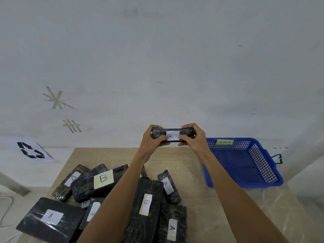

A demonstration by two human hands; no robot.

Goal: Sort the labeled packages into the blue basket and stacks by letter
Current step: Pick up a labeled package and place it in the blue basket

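A small black package with a white B label (172, 135) is raised in the air above the table's far edge. My left hand (154, 140) grips its left end and my right hand (192, 137) grips its right end, thumbs pressed on the front. The blue basket (263, 165) stands on the table's far right, just right of my right hand, with a yellow tag on its back rim. Several black packages lie in a loose pile at the near left: an A package (50, 216), a yellow-labelled B package (103, 178), a long B package (146, 204), another A package (172, 227).
The wooden table (198, 174) has bare surface between the pile and the basket. A sheet with a recycling symbol (30, 149) lies on the floor at the left. A white cable (5, 213) runs along the floor near the left edge.
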